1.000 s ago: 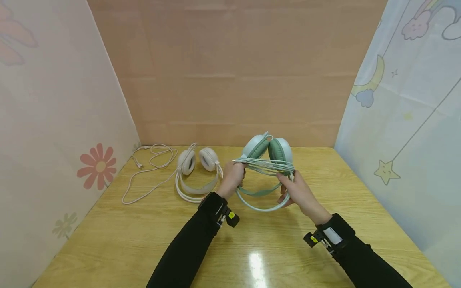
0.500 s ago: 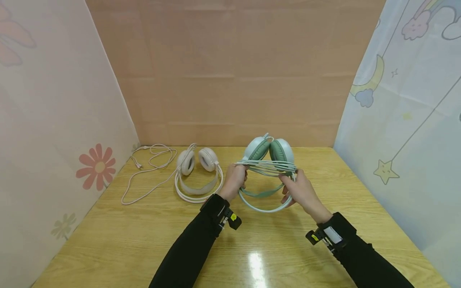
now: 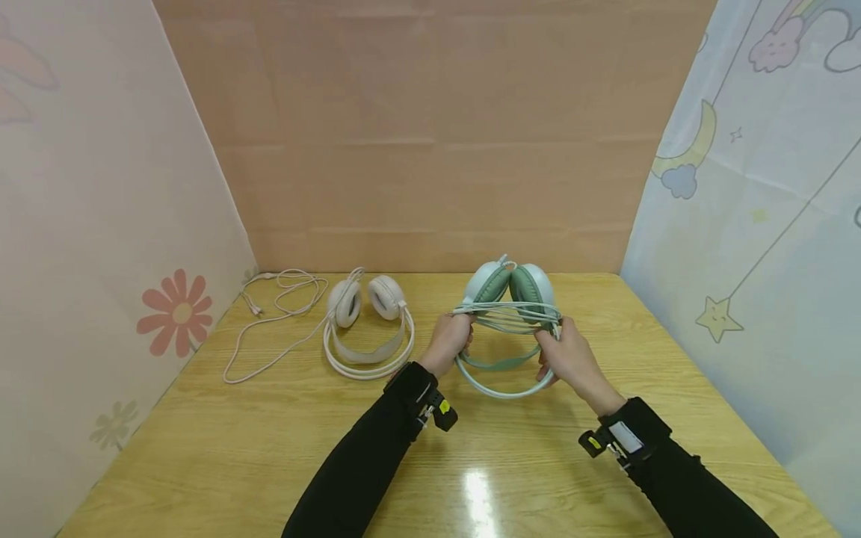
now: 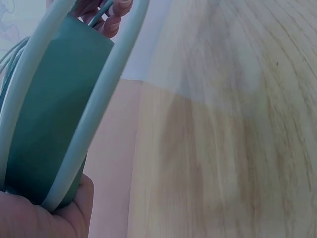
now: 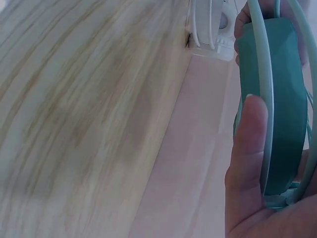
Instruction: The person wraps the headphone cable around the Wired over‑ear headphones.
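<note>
Green over-ear headphones are held up between my two hands, ear cups away from me and headband toward me. Their cord runs in several strands across the band below the cups. My left hand grips the left side of the band and the cord there. On the other side my right hand holds the band, its thumb lying along a headband tube in the right wrist view. The padded green inner band fills the left of the left wrist view, and some fingers are hidden behind it.
White headphones lie on the wooden table just left of my left hand. Their loose white cord spreads toward the left wall. A brown backdrop stands behind the table, with patterned sheets on both sides.
Both hands and the green headphones have shifted slightly to the right and a little lower in the head view. The grip looks the same, and the white headphones stay where they were.
</note>
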The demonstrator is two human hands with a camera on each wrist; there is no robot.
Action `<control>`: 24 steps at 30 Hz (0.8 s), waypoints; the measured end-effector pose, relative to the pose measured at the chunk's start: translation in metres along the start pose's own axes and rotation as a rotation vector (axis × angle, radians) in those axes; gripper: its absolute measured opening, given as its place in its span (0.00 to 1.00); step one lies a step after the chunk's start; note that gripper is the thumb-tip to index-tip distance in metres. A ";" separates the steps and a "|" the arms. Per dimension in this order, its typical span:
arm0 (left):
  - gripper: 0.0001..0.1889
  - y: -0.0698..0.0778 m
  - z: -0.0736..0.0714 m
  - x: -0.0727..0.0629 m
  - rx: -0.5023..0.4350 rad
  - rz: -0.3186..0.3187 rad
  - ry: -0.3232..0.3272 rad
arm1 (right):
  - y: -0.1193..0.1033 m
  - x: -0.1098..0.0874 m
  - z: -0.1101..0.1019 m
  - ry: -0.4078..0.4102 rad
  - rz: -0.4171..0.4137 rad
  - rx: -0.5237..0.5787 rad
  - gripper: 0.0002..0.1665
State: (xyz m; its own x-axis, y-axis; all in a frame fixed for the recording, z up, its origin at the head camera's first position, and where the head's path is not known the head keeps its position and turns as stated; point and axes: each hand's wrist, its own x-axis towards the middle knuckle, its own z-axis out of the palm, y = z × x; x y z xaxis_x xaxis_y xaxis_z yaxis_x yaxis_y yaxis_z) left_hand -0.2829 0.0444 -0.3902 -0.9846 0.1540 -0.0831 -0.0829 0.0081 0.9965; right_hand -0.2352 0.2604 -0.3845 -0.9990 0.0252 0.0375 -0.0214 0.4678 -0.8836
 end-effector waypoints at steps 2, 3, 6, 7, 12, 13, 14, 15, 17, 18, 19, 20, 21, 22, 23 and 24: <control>0.16 -0.002 0.002 0.001 0.002 -0.003 0.001 | 0.002 0.001 -0.001 -0.002 0.004 -0.005 0.31; 0.15 -0.003 0.003 0.001 0.006 -0.001 0.001 | 0.003 0.001 -0.001 -0.002 0.007 -0.006 0.31; 0.14 -0.005 0.005 0.004 0.009 -0.009 -0.006 | 0.005 0.002 -0.002 -0.004 0.011 -0.013 0.31; 0.13 -0.007 0.006 0.005 0.009 -0.013 -0.009 | 0.006 0.002 -0.003 -0.003 0.014 -0.016 0.31; 0.12 -0.013 0.014 0.013 -0.006 -0.033 0.002 | 0.012 0.004 -0.008 -0.006 0.028 -0.030 0.30; 0.12 -0.014 0.016 0.014 -0.013 -0.037 0.011 | 0.013 0.005 -0.009 -0.006 0.029 -0.035 0.29; 0.12 -0.014 0.018 0.015 -0.020 -0.041 0.015 | 0.014 0.006 -0.010 -0.007 0.028 -0.041 0.29; 0.12 -0.015 0.020 0.016 -0.028 -0.043 0.019 | 0.015 0.007 -0.011 -0.009 0.026 -0.048 0.28; 0.12 -0.016 0.023 0.017 -0.040 -0.053 0.021 | 0.018 0.010 -0.013 -0.014 0.022 -0.060 0.27; 0.12 -0.016 0.024 0.018 -0.042 -0.058 0.020 | 0.019 0.011 -0.014 -0.017 0.020 -0.066 0.26; 0.12 -0.016 0.025 0.018 -0.042 -0.060 0.015 | 0.021 0.013 -0.015 -0.020 0.022 -0.073 0.26; 0.11 -0.017 0.026 0.019 -0.047 -0.066 0.005 | 0.023 0.014 -0.016 -0.021 0.023 -0.082 0.25; 0.11 -0.018 0.028 0.020 -0.050 -0.070 -0.004 | 0.025 0.016 -0.017 -0.022 0.025 -0.091 0.25; 0.11 -0.019 0.029 0.022 -0.048 -0.076 -0.013 | 0.027 0.018 -0.019 -0.023 0.030 -0.100 0.25; 0.10 -0.021 0.030 0.023 -0.047 -0.086 -0.020 | 0.028 0.020 -0.020 -0.025 0.036 -0.109 0.25; 0.10 -0.022 0.030 0.024 -0.044 -0.095 -0.028 | 0.030 0.021 -0.021 -0.026 0.040 -0.116 0.26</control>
State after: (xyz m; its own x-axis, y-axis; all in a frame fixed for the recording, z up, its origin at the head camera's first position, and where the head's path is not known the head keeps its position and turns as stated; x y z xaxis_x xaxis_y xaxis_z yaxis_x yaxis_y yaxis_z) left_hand -0.3004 0.0780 -0.4145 -0.9674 0.1818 -0.1765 -0.1830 -0.0196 0.9829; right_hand -0.2563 0.2935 -0.4008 -0.9997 0.0232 -0.0103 0.0216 0.5663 -0.8239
